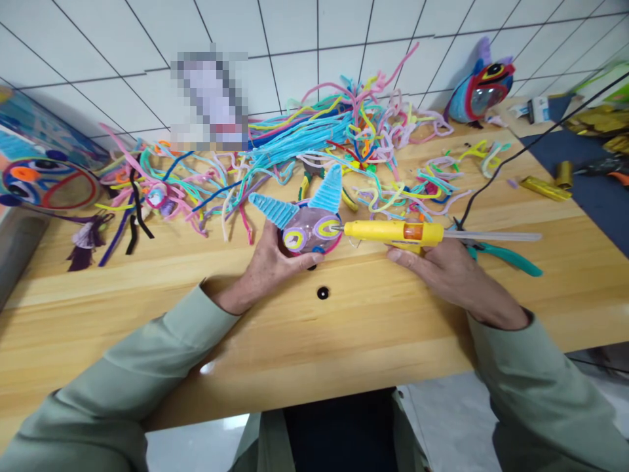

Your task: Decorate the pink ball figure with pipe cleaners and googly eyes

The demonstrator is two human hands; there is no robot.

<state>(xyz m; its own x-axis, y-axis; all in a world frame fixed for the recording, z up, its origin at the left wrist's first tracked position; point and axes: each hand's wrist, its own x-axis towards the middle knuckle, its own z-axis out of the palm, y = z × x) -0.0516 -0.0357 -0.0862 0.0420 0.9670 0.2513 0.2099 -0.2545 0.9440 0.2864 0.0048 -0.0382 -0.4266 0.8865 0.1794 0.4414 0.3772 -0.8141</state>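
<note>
My left hand (278, 265) is closed around a clear plastic craft figure (311, 226) with blue pipe-cleaner ears and yellow-and-lilac ring eyes. In my right hand (449, 272) is a yellow hot glue gun (381, 231), with a clear glue stick (496, 236) poking from its back. The gun's metal nozzle meets the figure's right-hand eye; whether it touches cannot be made out. A small black disc (323, 293) with a pale centre lies on the wood just below the figure. Teal-handled pliers (511, 257) lie partly hidden behind my right hand.
Pipe cleaners (304, 137) of many colours are heaped along the tiled wall. Finished-looking craft figures stand at the left (49, 183) and back right (484, 88). A black cord (535, 134) crosses the right side. Gold rolls (545, 188) lie near a dark mat (597, 210).
</note>
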